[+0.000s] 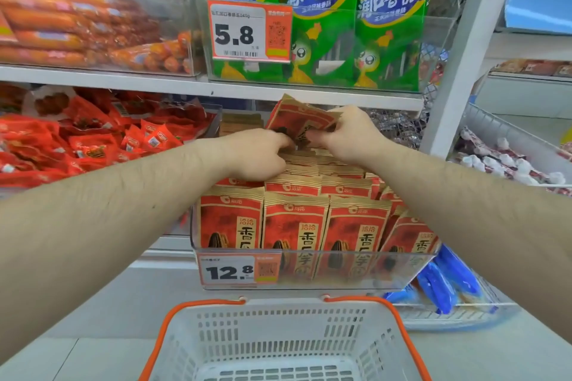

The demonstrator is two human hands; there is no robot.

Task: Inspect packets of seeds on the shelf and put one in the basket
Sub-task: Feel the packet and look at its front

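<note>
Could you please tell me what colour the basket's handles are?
Orange, on a white basket; the head view shows the handles clearly.

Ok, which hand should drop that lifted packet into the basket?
Probably the right hand: it pinches the raised seed packet by its upper edge, while the left hand is lower, against the packet rows.

I am seeing the white shelf [154,83] carrying a clear bin [309,272] holding upright seed packets [294,226]; the basket [278,334] is sitting below.

You see matt kraft-paper seed packets [295,223] | clear glossy plastic bin [312,272] | white perforated plastic basket [278,340], orange handles | glossy green wrappers [322,18]
</note>
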